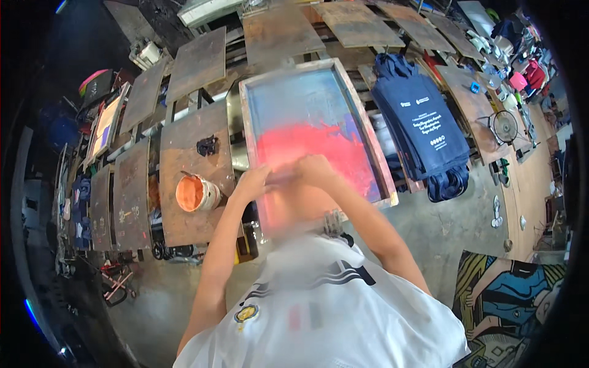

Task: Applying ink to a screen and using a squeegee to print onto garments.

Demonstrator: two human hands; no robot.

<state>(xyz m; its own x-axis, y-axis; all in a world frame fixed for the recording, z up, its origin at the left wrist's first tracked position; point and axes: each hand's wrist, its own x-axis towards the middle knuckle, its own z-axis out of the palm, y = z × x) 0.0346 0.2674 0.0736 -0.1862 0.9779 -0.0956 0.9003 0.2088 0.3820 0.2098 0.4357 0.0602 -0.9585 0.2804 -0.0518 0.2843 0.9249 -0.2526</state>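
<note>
Both hands are closed on a squeegee (282, 178), a dark bar lying crosswise over a screen-printing frame (248, 122). My left hand (250, 186) grips its left end, and my right hand (316, 172) wraps over its right part. The squeegee's lower edge is hidden by blur and by my hands. Bright pink-red ink (307, 141) covers the nearer half of the mesh, with a ragged far edge. Beyond it the mesh (291, 98) looks blue-grey. The frame has a worn wooden rim and lies before me, its near end partly behind my blurred body.
A bucket of orange ink (190, 194) and a crumpled black cloth (207, 146) sit on the board at left. Stacked navy tote bags (423, 122) lie at right, near a round fan (505, 126). Brown boards (196, 61) stand in rows; a painted panel (509, 306) is lower right.
</note>
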